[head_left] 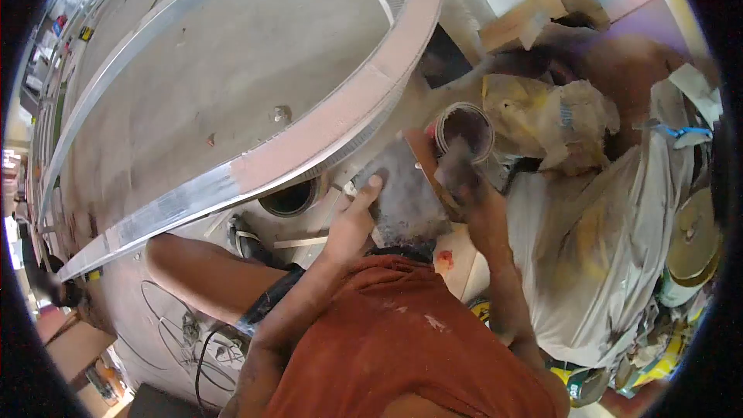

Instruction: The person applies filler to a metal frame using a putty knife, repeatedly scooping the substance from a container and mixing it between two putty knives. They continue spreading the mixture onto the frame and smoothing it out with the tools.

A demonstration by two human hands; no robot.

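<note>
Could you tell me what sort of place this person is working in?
Probably a metal fabrication workshop: a large steel tank with a rim flange, a paint-stained drop cloth, and cardboard boxes nearby.

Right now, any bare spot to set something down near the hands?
Bare: the wide grey panel inside the curved metal rim. Crowded: right of the can, where crumpled paper, cloth and cardboard pile up. Both hands, left hand and right hand, occupy the small plate.

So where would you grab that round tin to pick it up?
Grip the tin around its side wall, coming from the right. Its open mouth faces up and looks full of dark stuff, so fingers over the rim would get dirty. The right hand and the grey board crowd its lower left.
</note>
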